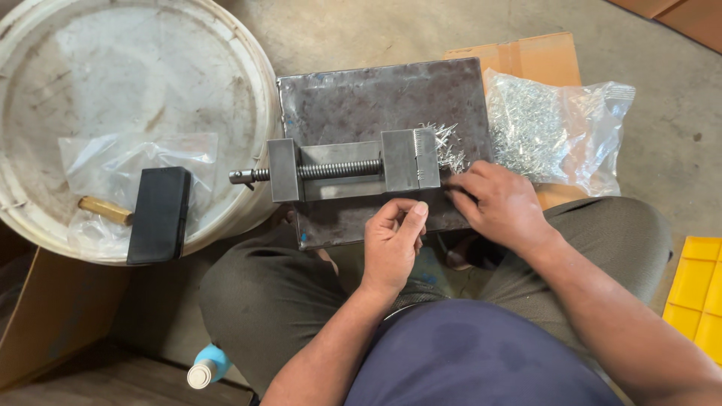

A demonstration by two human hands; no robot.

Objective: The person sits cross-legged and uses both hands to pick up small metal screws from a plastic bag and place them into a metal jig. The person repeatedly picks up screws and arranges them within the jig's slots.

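Bucket lid (135, 75), white, round and scuffed, fills the upper left of the frame as I watch from the head camera; on it lie a clear plastic bag (135, 162) and a black-headed mallet (158, 214) with a wooden handle. Right of it, at centre, a dark steel plate (361, 101) rests across the seated person's knees, and a small grey vise (350, 169) lies on the plate with its screw pointing left. Behind the plate, toward the upper right, a clear bag of small shiny metal pins (553, 128) sits on flattened cardboard (526, 56). A yellow tray (696, 289) shows at the right edge, and a bottle with a white cap (204, 370) at the bottom left.

Loose pins (445, 146) are heaped on the plate just right of the vise's toothed end. My right hand (500, 207) rests at the plate's right edge, fingers curled together and pressed down beside that heap; I cannot tell whether they pinch a pin. My left hand (395, 244) hovers just below the vise, thumb and forefinger drawn together, though anything between them is too small to see.

In my judgement the main risk is the plate tilting on the knees: a shift of either leg could slide the vise and scatter the pins onto the floor. Sharp pin ends could also prick the pressing fingertips.
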